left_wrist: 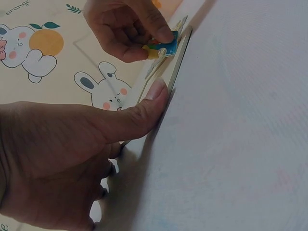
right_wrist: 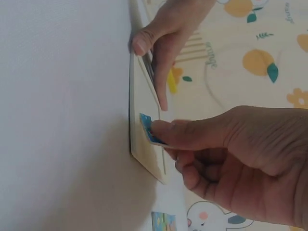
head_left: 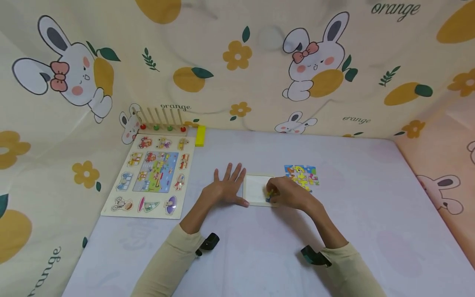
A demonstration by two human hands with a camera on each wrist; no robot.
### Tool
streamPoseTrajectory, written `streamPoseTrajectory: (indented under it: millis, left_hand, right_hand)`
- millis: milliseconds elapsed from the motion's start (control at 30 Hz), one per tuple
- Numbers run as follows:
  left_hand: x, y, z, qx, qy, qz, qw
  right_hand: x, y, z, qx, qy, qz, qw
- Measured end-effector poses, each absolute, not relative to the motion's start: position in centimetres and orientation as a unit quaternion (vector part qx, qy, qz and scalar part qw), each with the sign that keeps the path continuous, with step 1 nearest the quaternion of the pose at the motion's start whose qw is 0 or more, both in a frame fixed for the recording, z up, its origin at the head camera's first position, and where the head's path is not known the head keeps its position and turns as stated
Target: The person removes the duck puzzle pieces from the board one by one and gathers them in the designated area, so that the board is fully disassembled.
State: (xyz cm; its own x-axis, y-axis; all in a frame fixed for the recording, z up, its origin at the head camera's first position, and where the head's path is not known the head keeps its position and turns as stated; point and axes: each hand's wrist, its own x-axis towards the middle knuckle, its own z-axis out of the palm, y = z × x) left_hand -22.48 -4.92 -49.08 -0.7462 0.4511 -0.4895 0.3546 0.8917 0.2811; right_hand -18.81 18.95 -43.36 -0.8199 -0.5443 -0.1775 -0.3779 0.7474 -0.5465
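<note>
A shallow white puzzle tray (head_left: 257,189) with a pale rim lies on the table. My left hand (head_left: 224,188) rests at its left side, fingers spread, with the thumb on the rim near the front corner. Over the tray's right part, my right hand (head_left: 288,192) pinches a small jigsaw piece (right_wrist: 146,126) between thumb and fingers. The piece shows blue and yellow and is tilted in the left wrist view. Just behind the right hand sits a group of colourful jigsaw pieces (head_left: 302,175), partly covered by that hand.
A wooden picture puzzle board (head_left: 128,202) with vehicle and toy shapes lies to the left. Behind it stands a rack of wooden pegs (head_left: 163,128) with red and green beads. A yellow block (head_left: 200,136) is beside the rack. Printed cloth hangs around the table.
</note>
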Motion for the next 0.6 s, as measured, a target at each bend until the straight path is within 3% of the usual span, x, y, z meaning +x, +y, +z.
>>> streamPoseTrajectory:
  millis: [333, 600]
  left_hand:
    - [-22.1, -5.0, -48.3, 0.216, 0.93, 0.099, 0.279]
    - [-22.5, -4.8, -49.0, 0.215, 0.929, 0.096, 0.285]
  right_hand:
    - [-18.9, 22.8, -42.0, -0.26, 0.914, -0.302, 0.077]
    - [-19.3, 28.2, -40.4, -0.156, 0.938, -0.302, 0.061]
